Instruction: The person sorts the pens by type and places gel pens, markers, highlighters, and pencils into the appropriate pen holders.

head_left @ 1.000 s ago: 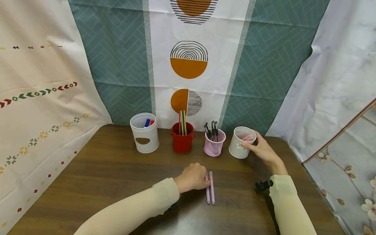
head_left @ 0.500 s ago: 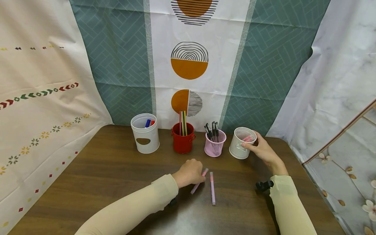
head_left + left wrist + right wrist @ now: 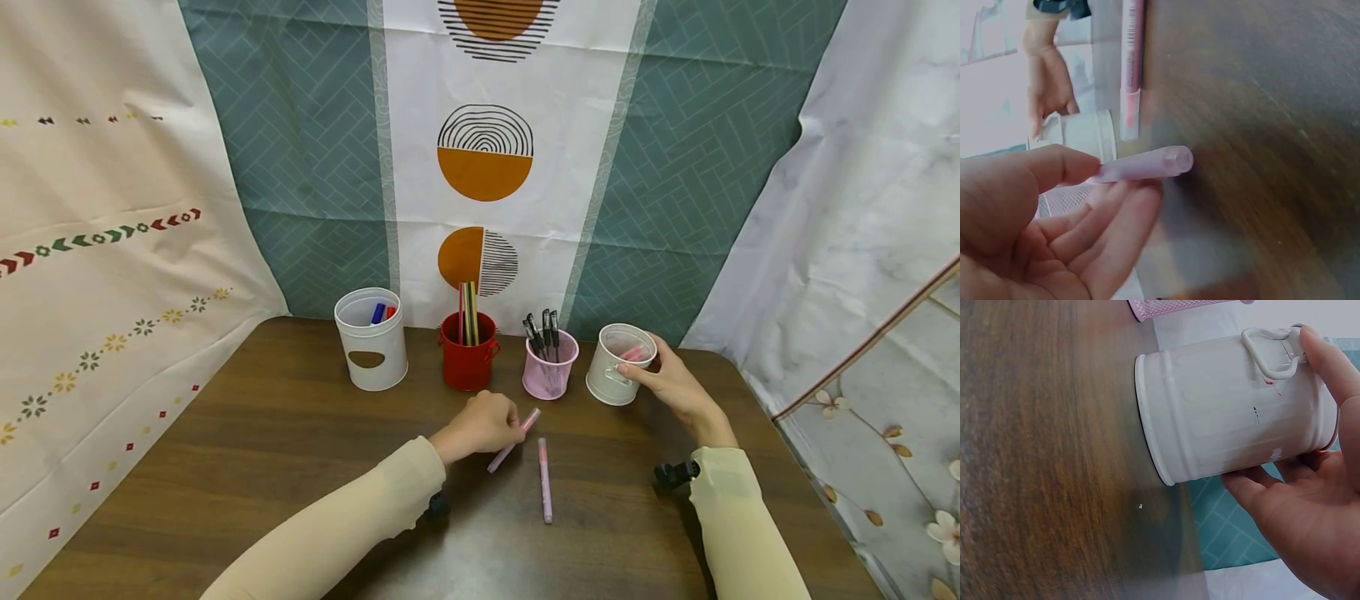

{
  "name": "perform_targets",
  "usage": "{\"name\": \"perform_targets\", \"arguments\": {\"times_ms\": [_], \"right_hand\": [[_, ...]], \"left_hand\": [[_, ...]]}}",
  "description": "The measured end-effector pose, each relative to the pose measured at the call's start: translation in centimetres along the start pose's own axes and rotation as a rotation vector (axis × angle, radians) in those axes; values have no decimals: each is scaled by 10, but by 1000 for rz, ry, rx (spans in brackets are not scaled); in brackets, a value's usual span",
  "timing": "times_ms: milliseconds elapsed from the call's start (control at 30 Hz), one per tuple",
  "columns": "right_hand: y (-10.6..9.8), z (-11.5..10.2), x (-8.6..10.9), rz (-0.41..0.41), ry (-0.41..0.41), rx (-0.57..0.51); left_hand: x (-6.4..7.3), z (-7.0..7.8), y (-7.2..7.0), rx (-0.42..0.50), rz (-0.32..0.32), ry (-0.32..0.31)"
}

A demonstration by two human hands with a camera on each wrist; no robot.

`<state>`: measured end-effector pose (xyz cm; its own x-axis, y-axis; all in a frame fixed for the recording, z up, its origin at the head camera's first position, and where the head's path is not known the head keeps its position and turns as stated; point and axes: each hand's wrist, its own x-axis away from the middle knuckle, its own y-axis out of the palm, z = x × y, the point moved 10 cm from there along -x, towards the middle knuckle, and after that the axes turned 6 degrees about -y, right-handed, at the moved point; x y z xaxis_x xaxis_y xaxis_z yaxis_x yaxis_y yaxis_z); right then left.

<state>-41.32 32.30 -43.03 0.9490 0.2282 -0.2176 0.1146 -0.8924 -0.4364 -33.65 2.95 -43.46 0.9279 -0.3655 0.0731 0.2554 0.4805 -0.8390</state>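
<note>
In the head view my left hand (image 3: pixel 486 427) pinches a pink-and-lilac marker (image 3: pixel 503 457) between thumb and fingers, tilted above the table. Its blunt end points toward the camera in the left wrist view, where the marker (image 3: pixel 1147 164) looks pale lilac. A second marker (image 3: pixel 545 492) of the same kind lies on the wood to the right. At the back right my right hand (image 3: pixel 675 387) grips a white metal bucket (image 3: pixel 609 379), thumb by the rim and small handle, fingers round the far side. Pink items (image 3: pixel 634 353) show inside that bucket. The right wrist view shows the bucket (image 3: pixel 1229 406) standing on the table.
Left of the white bucket stands a pink mesh cup (image 3: pixel 545 381) with several black pens. Beyond it are a red bucket (image 3: pixel 466 368) holding striped sticks and a larger white bucket (image 3: pixel 377 367) with blue and red items. A patterned cloth (image 3: pixel 480 75) hangs behind the table (image 3: pixel 300 467).
My left hand has picked up one of the two side-by-side markers, tilted it, moved it left, then carried it farther back. My right hand stays on the white bucket.
</note>
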Motion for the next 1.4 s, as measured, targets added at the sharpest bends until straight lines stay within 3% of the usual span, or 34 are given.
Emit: {"name": "perform_targets", "arguments": {"times_ms": [200, 533, 767, 1067, 1400], "right_hand": [[1, -1, 1, 0, 3, -4], [0, -1, -1, -4, 2, -1], [0, 0, 0, -5, 4, -10], [1, 0, 0, 1, -8, -13], [0, -2, 1, -2, -5, -1]], "left_hand": [[-5, 3, -7, 154, 44, 73], [-22, -4, -8, 502, 16, 45], [-35, 8, -17, 730, 11, 58], [-60, 34, -34, 884, 56, 96], [-88, 59, -58, 948, 132, 141]]}}
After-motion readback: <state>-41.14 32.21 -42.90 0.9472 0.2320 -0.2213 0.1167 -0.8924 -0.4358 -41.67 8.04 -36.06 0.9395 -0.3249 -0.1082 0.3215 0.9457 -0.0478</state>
